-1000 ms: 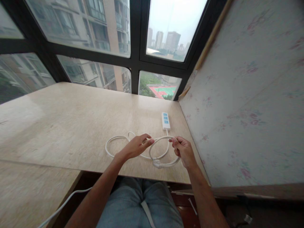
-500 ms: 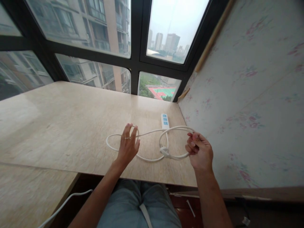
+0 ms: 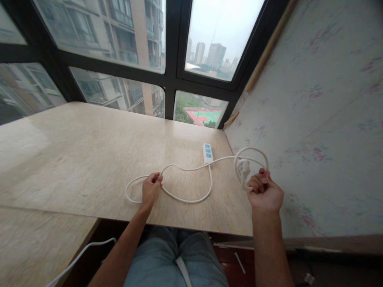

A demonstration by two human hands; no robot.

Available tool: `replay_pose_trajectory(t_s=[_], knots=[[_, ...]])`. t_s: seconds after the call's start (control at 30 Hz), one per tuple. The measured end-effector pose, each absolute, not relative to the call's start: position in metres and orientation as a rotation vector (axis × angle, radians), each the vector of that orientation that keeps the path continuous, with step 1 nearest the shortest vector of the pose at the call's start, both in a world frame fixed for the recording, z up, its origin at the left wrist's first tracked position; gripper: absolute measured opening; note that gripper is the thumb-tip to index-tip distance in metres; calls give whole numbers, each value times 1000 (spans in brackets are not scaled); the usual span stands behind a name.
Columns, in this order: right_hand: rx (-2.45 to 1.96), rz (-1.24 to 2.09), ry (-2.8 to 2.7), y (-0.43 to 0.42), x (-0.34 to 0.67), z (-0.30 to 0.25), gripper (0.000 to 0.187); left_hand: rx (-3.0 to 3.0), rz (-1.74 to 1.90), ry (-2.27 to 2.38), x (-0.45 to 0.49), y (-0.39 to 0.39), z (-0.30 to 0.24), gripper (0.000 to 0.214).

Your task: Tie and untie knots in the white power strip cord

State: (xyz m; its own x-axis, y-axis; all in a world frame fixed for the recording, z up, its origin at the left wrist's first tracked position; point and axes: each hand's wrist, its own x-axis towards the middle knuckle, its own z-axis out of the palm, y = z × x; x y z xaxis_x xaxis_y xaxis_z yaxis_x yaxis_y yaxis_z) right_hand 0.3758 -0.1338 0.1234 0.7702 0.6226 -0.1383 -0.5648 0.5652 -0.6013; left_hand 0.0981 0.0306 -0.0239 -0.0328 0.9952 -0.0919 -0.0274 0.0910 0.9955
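Observation:
A white power strip [image 3: 207,153] with blue sockets lies on the beige table [image 3: 89,147] near the right wall. Its white cord [image 3: 185,198] runs in loose curves across the table. My left hand [image 3: 150,190] is closed, pinching the cord on the table where two stretches cross. My right hand [image 3: 265,191] is raised off the table at the right, closed around a small loop of the cord with the white plug [image 3: 243,169] hanging in it.
Large windows with dark frames [image 3: 172,59] stand behind the table. A papered wall [image 3: 314,131] rises close at the right. A second white cable [image 3: 80,255] hangs below the table's front edge beside my knees.
My right hand has lifted the loop with the plug up and to the right. My left hand has come down and closed on the cord; the cord has stretched out between them.

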Motion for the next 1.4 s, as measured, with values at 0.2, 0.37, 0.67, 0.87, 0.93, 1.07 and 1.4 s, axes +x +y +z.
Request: replay_pose_trajectory(t_s=[0.2, 0.37, 0.67, 0.87, 0.93, 1.07, 1.4], knots=[[-652, 701, -40, -143, 394, 116, 14, 823, 1478, 1285, 106, 47, -23, 38], [-669, 699, -56, -150, 400, 105, 11, 735, 1628, 1198, 109, 61, -5, 32], [-749, 679, -76, -154, 400, 87, 8, 1101, 1324, 618, 82, 40, 44, 18], [-803, 754, -118, -140, 404, 77, 8, 1589, 537, 327, 56, 4, 71, 8], [-816, 781, -160, -133, 402, 76, 10, 1720, 308, 226, 57, -7, 79, 9], [-820, 804, -170, -121, 388, 80, 13, 1776, -2, 230, 76, -28, 78, 19], [-719, 806, -326, -105, 349, 119, 16, 1317, 243, 723, 169, -56, -2, 75]])
